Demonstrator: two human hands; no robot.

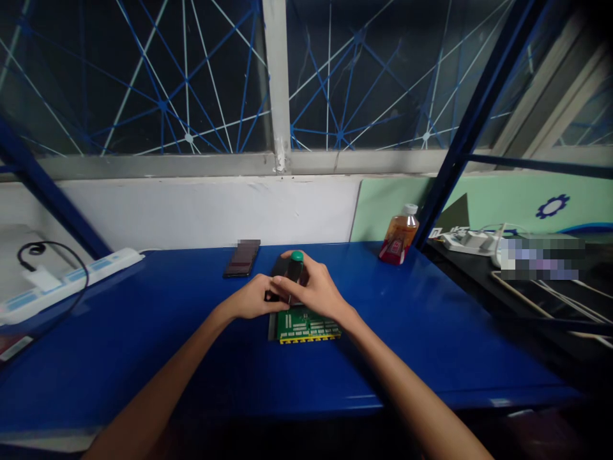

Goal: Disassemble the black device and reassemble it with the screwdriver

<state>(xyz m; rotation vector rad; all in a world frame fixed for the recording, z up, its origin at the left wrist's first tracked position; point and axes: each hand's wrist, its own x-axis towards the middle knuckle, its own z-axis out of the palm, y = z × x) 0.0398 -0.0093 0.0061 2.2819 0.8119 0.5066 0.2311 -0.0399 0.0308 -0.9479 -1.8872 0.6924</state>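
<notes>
A green circuit board [306,321] with a yellow strip along its near edge lies on the blue table, a dark metal edge showing at its left. Over the board's far part stands a screwdriver [296,260], its black handle capped in green and its tip hidden. My right hand [320,285] is closed around that handle from the right. From the left, my left hand [254,296] is closed with thumb and fingers together, low beside the handle. Whatever those left fingers pinch is covered by the hands; something dark shows between them.
The blue table [191,370] holds a dark phone [242,259] behind my left hand and a bottle [400,234] with a red label at back right. A white power strip [71,281] lies at left. Another surface at right carries white cables [565,297].
</notes>
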